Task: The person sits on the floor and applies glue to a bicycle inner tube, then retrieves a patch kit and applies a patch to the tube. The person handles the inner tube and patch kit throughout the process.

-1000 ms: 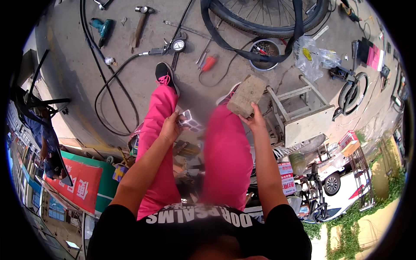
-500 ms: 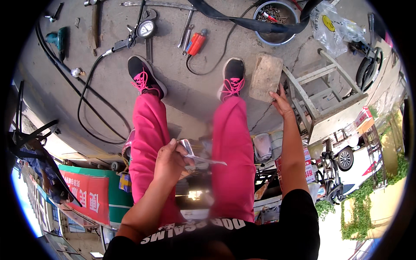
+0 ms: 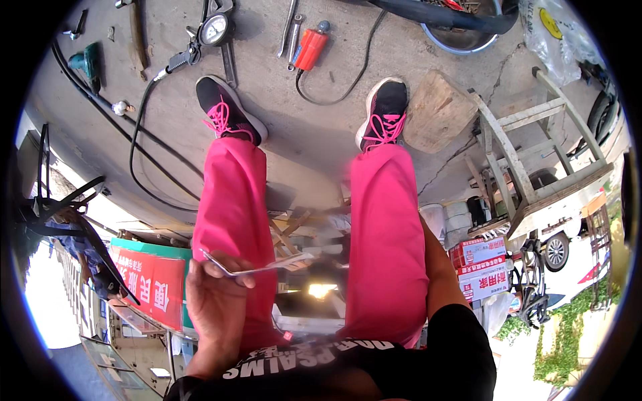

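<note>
My left hand (image 3: 215, 297) is raised in front of my left thigh, its fingers closed on a thin, shiny strip (image 3: 257, 269), partly clear and partly white, which looks like a small plastic or foil packet. The strip sticks out to the right between my legs. My right forearm (image 3: 440, 271) passes behind my right leg, which hides the hand. Beside my right shoe a worn wooden board (image 3: 438, 110) lies on the ground, with no hand on it.
A metal stool frame (image 3: 531, 140) stands on the right, below a clear plastic bag (image 3: 558, 43). Ahead lie an orange corded tool (image 3: 311, 50), a wrench (image 3: 295, 40), a hose with a pressure gauge (image 3: 215, 29), a hammer (image 3: 138, 40) and a teal power tool (image 3: 85, 65). A basin (image 3: 461, 41) holds small parts.
My right hand has left the wooden board and gone behind my right leg. My left hand has shifted left and toward my body, still gripping the strip. The view has moved slightly.
</note>
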Demonstrator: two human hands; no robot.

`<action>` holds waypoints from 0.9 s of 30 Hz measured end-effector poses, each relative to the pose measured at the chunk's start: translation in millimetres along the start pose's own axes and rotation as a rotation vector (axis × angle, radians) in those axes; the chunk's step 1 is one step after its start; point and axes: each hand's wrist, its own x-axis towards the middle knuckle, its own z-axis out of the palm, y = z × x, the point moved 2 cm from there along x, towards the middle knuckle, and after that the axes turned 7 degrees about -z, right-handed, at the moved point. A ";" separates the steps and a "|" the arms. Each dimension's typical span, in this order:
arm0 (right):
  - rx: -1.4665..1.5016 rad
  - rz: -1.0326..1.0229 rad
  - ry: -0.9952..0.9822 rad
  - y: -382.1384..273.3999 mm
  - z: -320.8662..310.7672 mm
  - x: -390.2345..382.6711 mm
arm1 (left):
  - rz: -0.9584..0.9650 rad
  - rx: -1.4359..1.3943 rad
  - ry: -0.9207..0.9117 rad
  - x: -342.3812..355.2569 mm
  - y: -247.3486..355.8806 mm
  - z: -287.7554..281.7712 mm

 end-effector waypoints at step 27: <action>-0.012 -0.087 -0.103 -141.6 -112.5 -130.6 | 0.358 -0.034 -0.619 95.1 224.5 67.1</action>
